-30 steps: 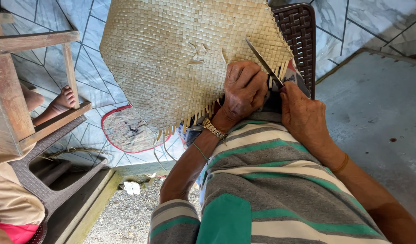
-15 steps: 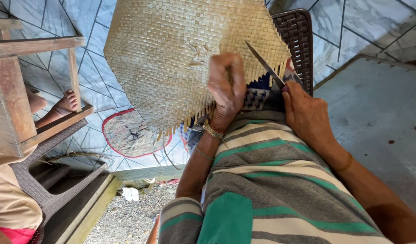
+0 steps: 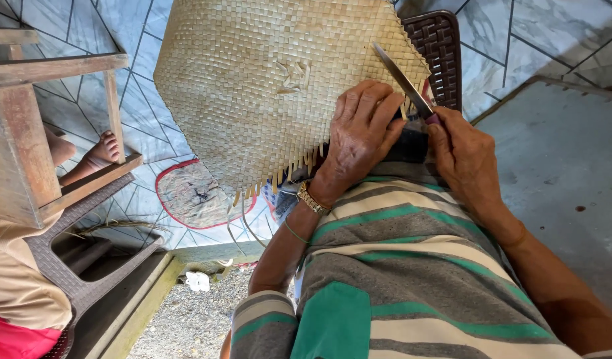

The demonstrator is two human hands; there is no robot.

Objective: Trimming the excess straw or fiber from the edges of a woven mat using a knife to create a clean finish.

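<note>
Woven mat propped on person's lap, frayed edge down. Left hand pressed flat on mat edge, fingers spread. Right hand clamped on knife. Blade sits real close to left fingertips, slip probably nicks them or cuts weave.

We have one head-worn view, looking steeply down from close above our lap, woven mat filling the upper frame, tiled floor beyond.

bright daylight | soft shadows | sharp focus | slight wide-angle bending at edges | no glare
</note>
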